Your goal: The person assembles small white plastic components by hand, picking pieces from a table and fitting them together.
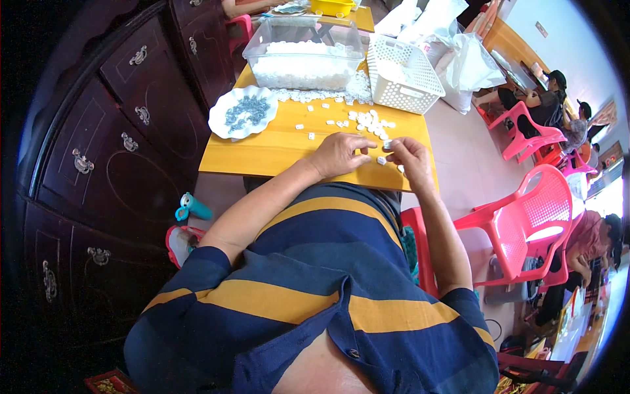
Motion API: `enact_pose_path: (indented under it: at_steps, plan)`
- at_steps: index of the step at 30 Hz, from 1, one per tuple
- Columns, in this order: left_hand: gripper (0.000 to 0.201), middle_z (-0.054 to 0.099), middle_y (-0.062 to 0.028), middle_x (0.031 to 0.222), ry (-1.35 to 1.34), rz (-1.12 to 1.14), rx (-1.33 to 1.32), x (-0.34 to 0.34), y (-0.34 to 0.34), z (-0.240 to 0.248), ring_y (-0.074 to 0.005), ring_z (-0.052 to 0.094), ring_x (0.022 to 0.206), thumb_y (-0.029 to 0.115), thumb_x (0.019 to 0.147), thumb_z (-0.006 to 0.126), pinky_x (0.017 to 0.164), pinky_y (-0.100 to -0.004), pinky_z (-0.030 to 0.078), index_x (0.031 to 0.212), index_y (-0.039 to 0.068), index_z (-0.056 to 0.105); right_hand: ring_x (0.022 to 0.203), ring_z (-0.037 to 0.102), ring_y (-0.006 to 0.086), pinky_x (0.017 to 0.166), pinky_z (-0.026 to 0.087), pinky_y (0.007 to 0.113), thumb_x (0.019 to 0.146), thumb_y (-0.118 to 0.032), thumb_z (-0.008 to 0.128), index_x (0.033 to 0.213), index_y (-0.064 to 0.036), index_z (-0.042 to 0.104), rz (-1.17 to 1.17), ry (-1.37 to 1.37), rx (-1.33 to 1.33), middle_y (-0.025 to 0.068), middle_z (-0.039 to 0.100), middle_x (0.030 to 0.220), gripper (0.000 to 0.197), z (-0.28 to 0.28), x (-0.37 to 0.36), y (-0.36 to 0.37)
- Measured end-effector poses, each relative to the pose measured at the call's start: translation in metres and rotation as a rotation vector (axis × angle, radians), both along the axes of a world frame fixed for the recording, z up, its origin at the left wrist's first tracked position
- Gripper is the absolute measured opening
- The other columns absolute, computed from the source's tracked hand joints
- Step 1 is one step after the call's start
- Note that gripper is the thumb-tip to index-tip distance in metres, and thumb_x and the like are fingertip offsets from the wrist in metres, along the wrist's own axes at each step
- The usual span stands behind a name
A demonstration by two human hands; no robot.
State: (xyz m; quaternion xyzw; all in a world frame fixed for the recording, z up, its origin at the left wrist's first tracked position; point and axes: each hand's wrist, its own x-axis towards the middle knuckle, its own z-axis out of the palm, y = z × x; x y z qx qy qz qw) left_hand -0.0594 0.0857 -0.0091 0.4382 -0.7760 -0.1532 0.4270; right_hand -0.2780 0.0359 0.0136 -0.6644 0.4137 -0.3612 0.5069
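Note:
My right hand pinches a small whitish-grey plastic piece between thumb and fingertips, over the table's near edge. Just left of it, my left hand has thumb and forefinger apart, with nothing visible between them. A small white piece lies below the gap between the hands, and another white piece is by my right fingers. Beyond the hands is a loose heap of small white pieces. On the left stands a white scalloped plate holding many small dark grey parts.
A clear plastic bin full of white pieces stands at the back of the yellow wooden table. Beside it a white perforated basket leans tilted. White sacks and pink chairs are to the right; dark cabinets line the left. Other people sit farther right.

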Motion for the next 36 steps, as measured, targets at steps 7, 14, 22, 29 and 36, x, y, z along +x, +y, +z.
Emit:
enact_pose_path:
  at_steps: [7, 14, 22, 29, 36]
  plan:
    - [0.02, 0.072, -0.0077, 0.09, -0.125, 0.03, -0.023, -0.005, -0.003, -0.017, -0.027, 0.069, 0.086, 0.022, 0.086, 0.067, 0.077, -0.0398, 0.055, 0.102, 0.012, 0.074, 0.064, 0.063, 0.0106, 0.058, 0.05, 0.026, 0.093, -0.021, 0.06, 0.087, 0.0008, 0.069, -0.001, 0.45, 0.0, 0.0057, 0.069, 0.074, 0.024, 0.021, -0.032, -0.016]
    - [0.018, 0.071, -0.0093, 0.091, -0.163, 0.098, -0.076, 0.004, -0.007, -0.011, -0.0303, 0.068, 0.086, 0.019, 0.088, 0.064, 0.075, -0.0414, 0.055, 0.102, 0.013, 0.073, 0.065, 0.069, 0.0158, 0.061, 0.055, 0.03, 0.091, -0.025, 0.065, 0.088, 0.0029, 0.072, -0.006, 0.511, -0.052, 0.0109, 0.073, 0.075, 0.029, 0.008, -0.04, -0.027]
    - [0.017, 0.07, -0.0132, 0.092, -0.002, 0.394, -0.073, 0.026, -0.018, -0.013, -0.0347, 0.068, 0.084, 0.014, 0.09, 0.058, 0.074, -0.0441, 0.055, 0.096, 0.011, 0.074, 0.069, 0.072, 0.0284, 0.066, 0.056, 0.038, 0.085, -0.027, 0.067, 0.092, -0.0056, 0.074, -0.097, 0.786, -0.274, 0.0156, 0.073, 0.08, 0.023, 0.005, -0.043, -0.031]
    - [0.018, 0.071, -0.0131, 0.092, 0.016, 0.417, -0.068, 0.036, -0.024, -0.021, -0.0341, 0.068, 0.084, 0.016, 0.09, 0.058, 0.076, -0.0437, 0.055, 0.096, 0.011, 0.074, 0.073, 0.071, 0.0317, 0.069, 0.056, 0.043, 0.087, -0.023, 0.066, 0.093, -0.009, 0.073, -0.175, 0.685, -0.579, 0.0146, 0.072, 0.081, 0.016, 0.01, -0.013, -0.006]
    - [0.016, 0.072, -0.0142, 0.093, 0.011, 0.424, -0.049, 0.038, -0.021, -0.018, -0.0327, 0.069, 0.085, 0.014, 0.087, 0.062, 0.078, -0.0414, 0.055, 0.094, 0.006, 0.074, 0.075, 0.068, 0.0333, 0.069, 0.055, 0.044, 0.087, -0.021, 0.066, 0.093, -0.0081, 0.071, 0.009, 0.698, -0.744, 0.0139, 0.069, 0.086, 0.015, -0.018, 0.017, 0.01]
